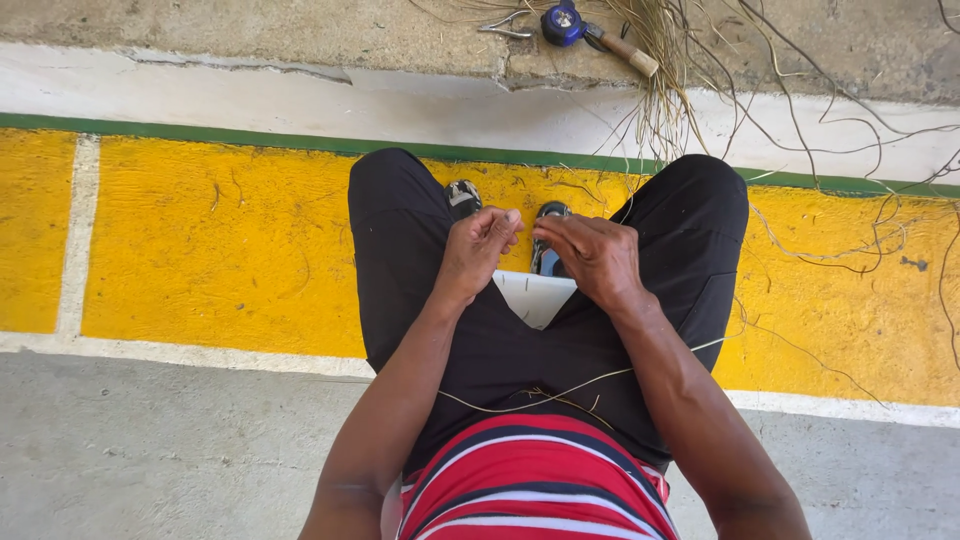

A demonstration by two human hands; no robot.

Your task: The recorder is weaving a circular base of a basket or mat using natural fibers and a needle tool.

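I look down at my own lap, seated with black trousers and a red striped shirt. My left hand [478, 248] and my right hand [592, 256] are held close together between my knees, fingers pinched on a thin pale fibre strand [560, 392] that trails down across my lap. The exact grip at the fingertips is too small to see clearly. My two shoes [463, 196] show just beyond the hands on the yellow painted floor.
A bundle of dry fibre strands [668, 90] lies at the top, spreading right over the floor. A blue tape measure [563, 22], metal scissors [505, 26] and a wooden-handled tool [628, 50] rest on the concrete ledge. A green line and white stripes border the yellow paint.
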